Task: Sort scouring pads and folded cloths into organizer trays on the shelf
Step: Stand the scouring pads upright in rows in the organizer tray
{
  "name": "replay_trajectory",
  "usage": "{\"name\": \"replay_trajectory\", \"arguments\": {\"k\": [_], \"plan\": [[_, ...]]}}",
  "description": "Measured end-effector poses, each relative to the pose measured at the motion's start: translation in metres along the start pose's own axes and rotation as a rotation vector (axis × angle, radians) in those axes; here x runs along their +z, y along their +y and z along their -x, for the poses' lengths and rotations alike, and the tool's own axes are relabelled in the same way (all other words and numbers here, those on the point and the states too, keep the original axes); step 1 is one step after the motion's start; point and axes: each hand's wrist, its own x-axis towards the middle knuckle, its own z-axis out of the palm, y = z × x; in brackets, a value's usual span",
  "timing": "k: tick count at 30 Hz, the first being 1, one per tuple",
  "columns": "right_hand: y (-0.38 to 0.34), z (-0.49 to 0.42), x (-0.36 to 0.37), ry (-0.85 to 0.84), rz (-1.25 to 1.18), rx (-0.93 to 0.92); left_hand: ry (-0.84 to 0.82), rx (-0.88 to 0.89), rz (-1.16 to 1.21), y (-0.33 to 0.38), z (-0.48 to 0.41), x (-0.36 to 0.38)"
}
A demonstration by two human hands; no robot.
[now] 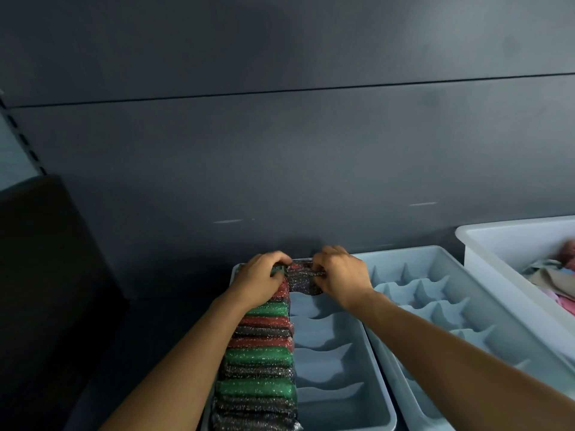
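Dark scouring pad [303, 279] at far end of organizer tray [342, 409], right column, pinched in curled fingers of right hand [340, 278]. Left hand [263, 279] clenched over green pad [278, 271] at far-left corner (atop packed row of pads [258, 353]). Second tray [435, 275] touching alongside, right; white bin [510, 241] with cloths [550, 281] beyond.

Silver-flecked scouring pads [258, 362] in green, red and black fill the left side of the pale blue-grey organizer tray [381, 384], with a second tray [451, 293], equally blue-grey, to its right and, farther right, a white bin [497, 241] of pink and beige cloths [550, 278].
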Motion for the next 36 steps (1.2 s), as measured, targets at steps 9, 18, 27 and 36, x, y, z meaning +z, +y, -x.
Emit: {"name": "replay_trajectory", "arguments": {"k": [9,18,27,36], "plan": [[0.025,0.014,-0.031,-0.090,-0.313,0.066,0.067,0.016,-0.023,0.023,0.010,-0.004],[0.115,0.085,-0.101,0.042,-0.412,0.137,0.099,0.334,0.163,0.139,-0.007,0.047],[0.296,0.153,-0.150,0.156,-0.238,0.425,-0.102,0.490,0.295,0.283,-0.035,0.133],[0.397,0.153,-0.156,-0.126,0.049,0.624,-0.463,0.468,-0.140,0.367,-0.100,0.202]]}}
